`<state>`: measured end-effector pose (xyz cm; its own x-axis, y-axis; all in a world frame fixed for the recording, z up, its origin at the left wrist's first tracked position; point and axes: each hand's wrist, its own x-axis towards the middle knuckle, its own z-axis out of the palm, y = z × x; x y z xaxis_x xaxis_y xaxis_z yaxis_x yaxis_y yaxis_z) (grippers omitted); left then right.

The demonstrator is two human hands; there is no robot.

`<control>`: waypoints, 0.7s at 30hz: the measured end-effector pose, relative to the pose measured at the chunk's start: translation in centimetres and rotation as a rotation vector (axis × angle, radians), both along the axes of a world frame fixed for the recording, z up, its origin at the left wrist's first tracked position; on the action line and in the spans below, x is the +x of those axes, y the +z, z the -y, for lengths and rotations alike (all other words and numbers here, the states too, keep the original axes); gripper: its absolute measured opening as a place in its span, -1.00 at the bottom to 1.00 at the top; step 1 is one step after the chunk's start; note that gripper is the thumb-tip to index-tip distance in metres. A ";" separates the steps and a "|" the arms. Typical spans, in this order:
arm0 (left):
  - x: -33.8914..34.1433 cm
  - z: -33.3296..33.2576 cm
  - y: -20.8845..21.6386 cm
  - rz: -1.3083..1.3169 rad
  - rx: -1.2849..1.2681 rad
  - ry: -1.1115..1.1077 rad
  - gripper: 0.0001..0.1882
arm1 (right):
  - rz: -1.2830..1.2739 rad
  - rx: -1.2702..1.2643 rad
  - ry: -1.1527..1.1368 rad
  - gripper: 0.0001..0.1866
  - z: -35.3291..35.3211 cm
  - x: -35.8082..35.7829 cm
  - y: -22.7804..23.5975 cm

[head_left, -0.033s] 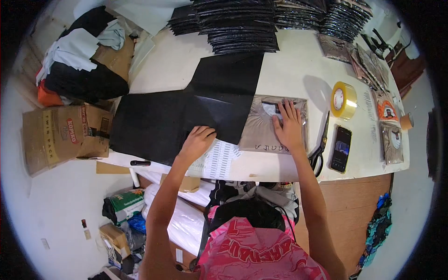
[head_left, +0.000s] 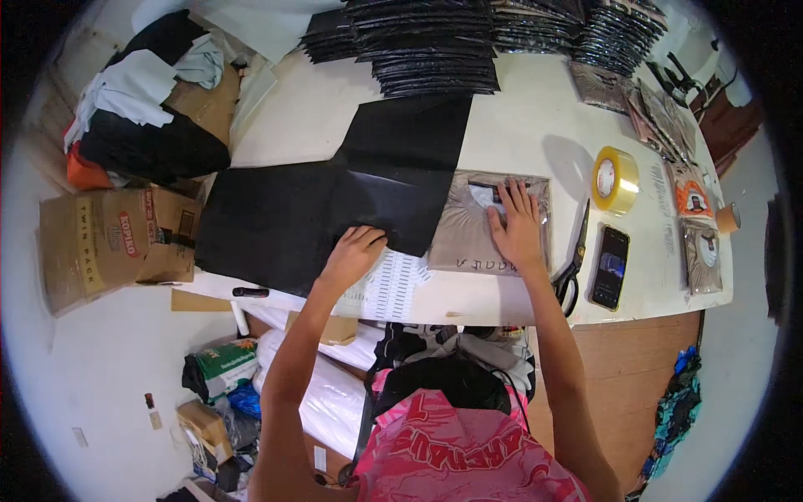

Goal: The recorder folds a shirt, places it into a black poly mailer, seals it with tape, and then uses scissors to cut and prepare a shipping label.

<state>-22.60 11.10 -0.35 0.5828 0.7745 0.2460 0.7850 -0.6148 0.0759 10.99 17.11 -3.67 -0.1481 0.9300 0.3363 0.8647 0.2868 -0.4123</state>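
My right hand (head_left: 518,231) lies flat, fingers spread, on a folded brown garment in a clear plastic bag (head_left: 465,238). A dark strip and a pale patch show beside its fingertips. To the left, my left hand (head_left: 355,251) rests with curled fingers at the near edge of black plastic mailers (head_left: 268,209). Whatever its fingers may hold is hidden under them. These flat mailers spread over the table's left and middle, their right edge touching the bagged garment. From below that hand, a white sheet of printed labels (head_left: 393,289) reaches toward the table's front edge.
Right of the garment are black-handled scissors (head_left: 576,263), a phone (head_left: 611,268) and a roll of clear tape (head_left: 616,181). Stacks of black packages (head_left: 431,50) line the back. More bagged garments (head_left: 702,255) lie along the right edge. A cardboard box (head_left: 117,247) stands left.
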 end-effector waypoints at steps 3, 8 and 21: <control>0.3 -0.2 -0.3 0.016 0.023 0.001 -0.81 | -0.017 0.030 0.001 -0.43 0.0 0.2 -0.4; 2.1 -0.5 2.1 0.225 0.020 0.105 -0.89 | -0.016 -0.136 -0.001 -0.35 -2.3 1.7 2.3; 6.2 -6.7 6.7 0.873 -0.129 0.297 -0.84 | 0.110 -0.659 0.313 -0.51 -7.4 5.5 9.2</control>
